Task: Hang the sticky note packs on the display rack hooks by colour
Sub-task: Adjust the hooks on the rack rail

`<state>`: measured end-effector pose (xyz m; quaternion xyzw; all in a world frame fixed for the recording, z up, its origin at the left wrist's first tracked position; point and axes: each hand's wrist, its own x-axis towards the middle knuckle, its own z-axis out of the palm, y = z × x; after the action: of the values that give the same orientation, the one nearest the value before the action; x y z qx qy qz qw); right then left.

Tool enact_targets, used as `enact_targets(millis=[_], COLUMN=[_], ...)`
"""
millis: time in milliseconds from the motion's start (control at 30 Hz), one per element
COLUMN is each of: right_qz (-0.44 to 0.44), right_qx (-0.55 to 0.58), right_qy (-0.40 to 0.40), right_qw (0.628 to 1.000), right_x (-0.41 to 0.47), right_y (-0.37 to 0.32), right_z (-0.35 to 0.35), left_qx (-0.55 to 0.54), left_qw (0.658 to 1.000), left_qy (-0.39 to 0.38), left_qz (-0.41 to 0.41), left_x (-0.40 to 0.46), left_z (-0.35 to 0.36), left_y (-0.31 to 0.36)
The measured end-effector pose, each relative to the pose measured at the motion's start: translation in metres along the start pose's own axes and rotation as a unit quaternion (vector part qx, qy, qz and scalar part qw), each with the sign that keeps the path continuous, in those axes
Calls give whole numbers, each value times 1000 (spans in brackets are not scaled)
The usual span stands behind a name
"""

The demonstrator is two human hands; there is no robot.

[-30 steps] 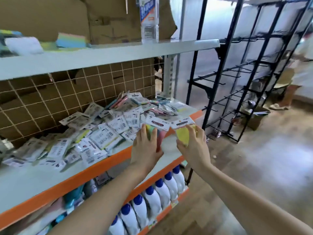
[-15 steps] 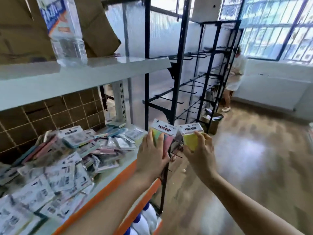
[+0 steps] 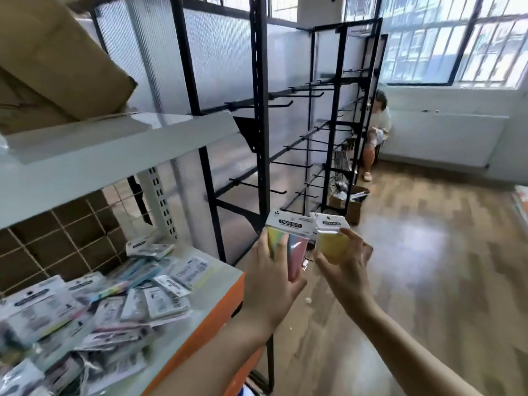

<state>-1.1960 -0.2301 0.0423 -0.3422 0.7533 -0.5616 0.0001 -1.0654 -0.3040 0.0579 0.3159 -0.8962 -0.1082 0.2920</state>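
The left hand (image 3: 271, 284) grips a multicolour sticky note pack (image 3: 287, 247), fingers curled round its left edge. The right hand (image 3: 347, 267) pinches a yellow sticky note pack (image 3: 333, 240) between thumb and fingers. Both packs are held upright, just beside each other, before the black display rack (image 3: 261, 110) and its bare hooks (image 3: 285, 105). More packs (image 3: 114, 304) lie heaped on the orange-edged shelf (image 3: 225, 304), blurred.

My left hand (image 3: 268, 284) and right hand (image 3: 347, 270) were bare, with no gloves, rings or bracelets that I could see. Both forearms were bare too, running from the lower edge of the frame up toward its centre, and no sleeve, cuff or watch showed anywhere along them. My fingernails looked short and plain where they showed on my right fingers (image 3: 353, 238). Nothing else of me was in view.
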Motion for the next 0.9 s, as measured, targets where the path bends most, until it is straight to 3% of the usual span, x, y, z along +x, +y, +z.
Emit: enact_targets(millis=[233,400,533,633,733,900], right_qz=[35,93,117,151,114,22], right_qx=[179,286,299,335,351,341], right_qy=[-95,-223,-282,-337,-391,-435], right_qw=[979,927,904,867,843,833], right_x=[82,156,205,234,252,276], right_y=[18,26,31,30,22,-6], right_z=[-13,-28,-36,-46,-49,-34], left_qx=[-46,-72,-55,-48,14,162], left_qw=[994,979,964,958,951,932], left_qy=[103,180,244,256,272,318], left_qz=[-4,-61,-88,-117,-146,-64], left_x=[57,104,138,154,166,185], left_z=[34,54,57,59,57,55], left_y=[33,64,86,97,99,89])
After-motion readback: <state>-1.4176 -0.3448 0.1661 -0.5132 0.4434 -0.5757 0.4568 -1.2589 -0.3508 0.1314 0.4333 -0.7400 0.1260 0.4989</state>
